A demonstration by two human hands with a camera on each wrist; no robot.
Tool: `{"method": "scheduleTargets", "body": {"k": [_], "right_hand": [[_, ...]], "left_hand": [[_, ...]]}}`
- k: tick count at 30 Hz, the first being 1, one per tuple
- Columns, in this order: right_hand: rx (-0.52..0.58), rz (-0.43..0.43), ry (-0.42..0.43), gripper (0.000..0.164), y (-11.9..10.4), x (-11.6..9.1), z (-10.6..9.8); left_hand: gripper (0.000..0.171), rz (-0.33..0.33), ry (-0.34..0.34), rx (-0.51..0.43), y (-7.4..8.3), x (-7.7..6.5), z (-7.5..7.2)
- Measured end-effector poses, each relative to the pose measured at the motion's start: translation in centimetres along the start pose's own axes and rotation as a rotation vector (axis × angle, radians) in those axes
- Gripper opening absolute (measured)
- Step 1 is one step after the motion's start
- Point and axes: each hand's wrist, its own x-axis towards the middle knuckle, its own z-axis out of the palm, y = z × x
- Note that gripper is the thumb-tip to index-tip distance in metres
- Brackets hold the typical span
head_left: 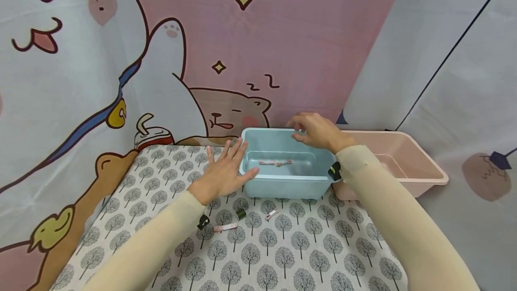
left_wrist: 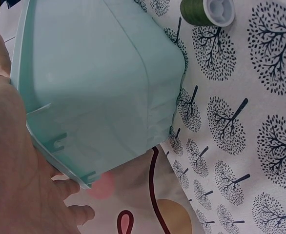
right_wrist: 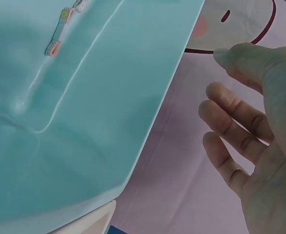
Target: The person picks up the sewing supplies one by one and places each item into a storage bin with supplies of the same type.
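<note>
Near the center of the head view sits a blue bin, two small strips inside. The left hand, fingers spread, is at its left rim; the right hand, fingers loosely bent and parted, hovers by its upper-right rim.

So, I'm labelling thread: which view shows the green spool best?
Left wrist: the green spool is largest there, its pale end clear, though the picture's top edge crops it. Head shows it small, lying on the cloth; right wrist doesn't show it.
</note>
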Motion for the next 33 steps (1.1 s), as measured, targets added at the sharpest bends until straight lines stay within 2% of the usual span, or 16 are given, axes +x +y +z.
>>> {"method": "scheduleTargets", "body": {"k": [12,18,33], "right_hand": [[0.042,-0.025,-0.004,0.038,-1.5,-1.5,-0.2],[0.044,-0.028,0.020,0.038,-2.6,-2.6,0.0],[0.059,-0.254,0.152,0.031,-5.5,-6.0,1.9]], "left_hand": [[0.104,0.000,-0.009,-0.002,0.0,0.0,0.1],[0.105,0.002,-0.003,0.001,0.0,0.1,0.1],[0.104,0.012,0.018,-0.009,-0.3,0.2,0.2]]}}
